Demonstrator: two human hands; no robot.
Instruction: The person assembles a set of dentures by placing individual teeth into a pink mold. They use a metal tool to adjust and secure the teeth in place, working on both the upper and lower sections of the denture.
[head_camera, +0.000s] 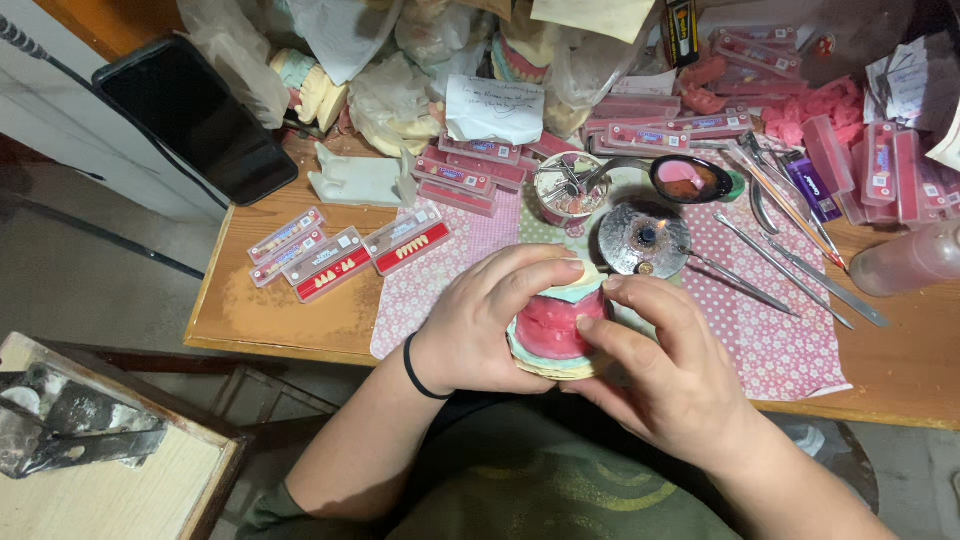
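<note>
Wooden work surface (280, 310) carries a pink dotted cloth (770, 340), flat red tooth-card boxes (330, 265) and a small round metal burner (643, 238). Above its near edge, left hand (490, 325) and right hand (665, 375) both clench the pink wax denture on a pale plaster cast (553, 335).

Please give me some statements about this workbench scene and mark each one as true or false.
1. Both hands hold the pink wax dental model. True.
2. The left hand wears a black band at the wrist. True.
3. The black phone lies right of the hands. False: it lies at the far left of the bench.
4. The small burner shows a flame. True.
5. The metal instruments lie on bare wood. False: they lie mostly on the pink dotted cloth.
</note>
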